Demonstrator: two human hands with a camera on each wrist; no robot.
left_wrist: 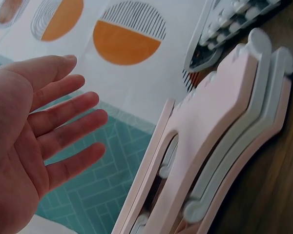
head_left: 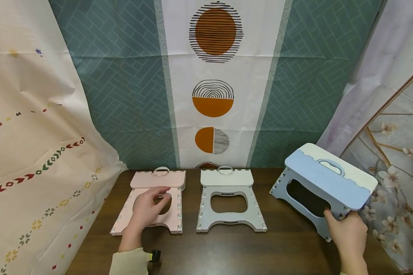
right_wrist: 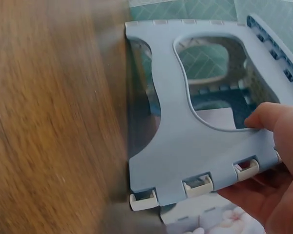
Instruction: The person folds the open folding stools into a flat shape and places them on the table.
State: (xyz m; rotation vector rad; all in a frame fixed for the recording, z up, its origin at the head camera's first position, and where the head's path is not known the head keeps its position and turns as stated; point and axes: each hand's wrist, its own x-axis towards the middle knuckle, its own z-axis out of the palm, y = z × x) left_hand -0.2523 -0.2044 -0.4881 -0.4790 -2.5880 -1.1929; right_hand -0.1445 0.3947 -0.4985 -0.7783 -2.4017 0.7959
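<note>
At the right, a blue folding stool (head_left: 308,164) with a cream seat section stands unfolded and tilted. My right hand (head_left: 349,233) grips its near leg panel. The right wrist view shows the thumb in the panel's opening and the fingers around the outer edge. On the left lies a pink folding stool (head_left: 158,179), folded flat. Over it hovers my left hand (head_left: 146,208), fingers spread and holding nothing in the left wrist view. Between the hands lies a folded pale grey-and-white folding stool (head_left: 227,178), its handle loop toward the back.
All three stools are on a dark wooden table (head_left: 220,252). Behind it hangs a green and white cloth (head_left: 217,72) with orange circles. A cream patterned cloth (head_left: 41,114) drapes at the left, and a floral panel (head_left: 395,152) stands at the right.
</note>
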